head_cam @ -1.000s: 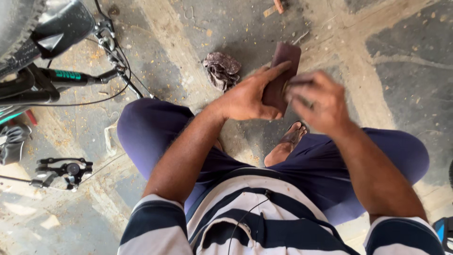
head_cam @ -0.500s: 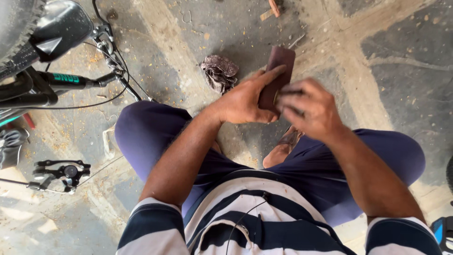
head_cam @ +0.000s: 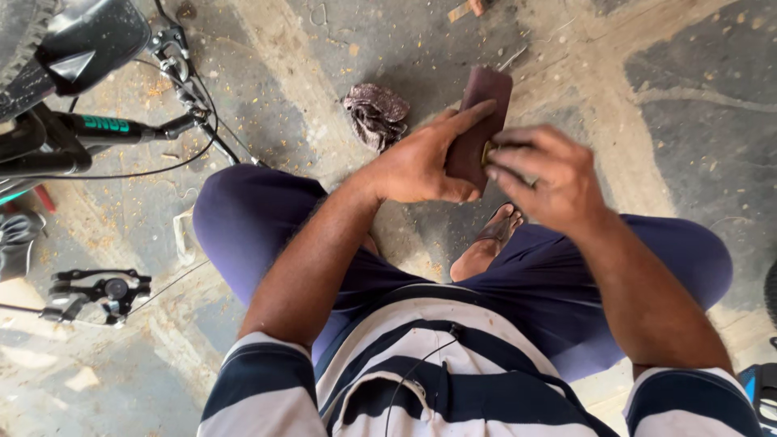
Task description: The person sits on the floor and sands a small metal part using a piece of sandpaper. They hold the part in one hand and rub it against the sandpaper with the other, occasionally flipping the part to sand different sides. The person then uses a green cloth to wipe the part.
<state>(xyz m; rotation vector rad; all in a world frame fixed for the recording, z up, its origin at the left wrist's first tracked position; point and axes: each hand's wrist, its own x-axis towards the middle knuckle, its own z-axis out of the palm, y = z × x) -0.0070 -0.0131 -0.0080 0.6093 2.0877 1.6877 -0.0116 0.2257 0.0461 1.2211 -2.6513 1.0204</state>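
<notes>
1. Now the left hand [head_cam: 421, 162] is holding up a brown sheet [head_cam: 479, 121], fingers flat against it.
2. Beside it, the right hand [head_cam: 542, 174] is pinching something small, maybe brass, against the sheet.
3. Below, a crumpled rag [head_cam: 376, 113] is lying on the floor.

Brown sandpaper sheet [head_cam: 479, 121] between both hands

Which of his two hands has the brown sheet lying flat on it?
His left hand: the brown sheet rests along its palm, while the right hand only pinches something small against it.
</notes>
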